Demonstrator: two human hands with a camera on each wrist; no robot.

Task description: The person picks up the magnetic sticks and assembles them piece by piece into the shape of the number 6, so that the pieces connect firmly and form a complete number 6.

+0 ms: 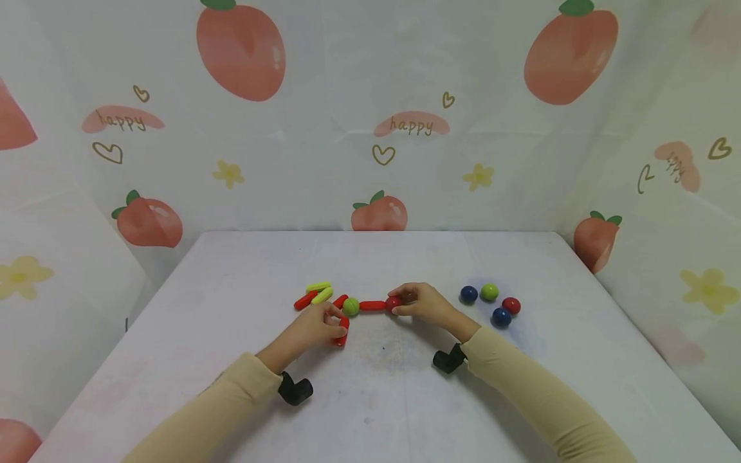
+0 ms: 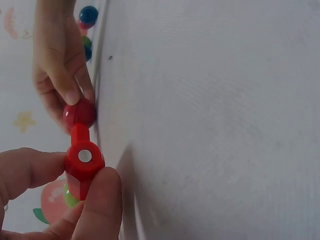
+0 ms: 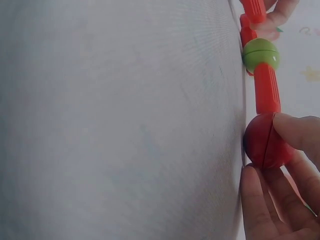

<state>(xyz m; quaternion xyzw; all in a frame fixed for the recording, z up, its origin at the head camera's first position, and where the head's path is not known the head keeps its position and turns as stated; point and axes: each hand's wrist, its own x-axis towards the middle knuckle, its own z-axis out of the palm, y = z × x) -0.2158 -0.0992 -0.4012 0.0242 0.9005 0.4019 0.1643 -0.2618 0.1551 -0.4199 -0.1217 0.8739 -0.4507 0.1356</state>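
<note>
My left hand [image 1: 311, 326] pinches a red magnetic rod [image 1: 343, 332] between thumb and fingers; its round silver end [image 2: 85, 156] faces the left wrist view. Close beyond that rod sits a green ball [image 1: 350, 307]. Another red rod [image 1: 372, 306] runs in line from the green ball to a red ball [image 3: 265, 141]. My right hand [image 1: 429, 305] holds this red ball, thumb on one side and fingertips on the other. A further red rod [image 1: 340, 300] shows at the green ball's left, partly hidden by my left fingers.
Left of the green ball lie two yellow rods [image 1: 318, 287] and a loose red rod [image 1: 304, 301]. To the right are two blue balls [image 1: 501, 317], a green ball [image 1: 489, 292] and a red ball [image 1: 511, 306]. Black wrist cameras [image 1: 296, 390] hang below both wrists, over the white table [image 1: 382, 411].
</note>
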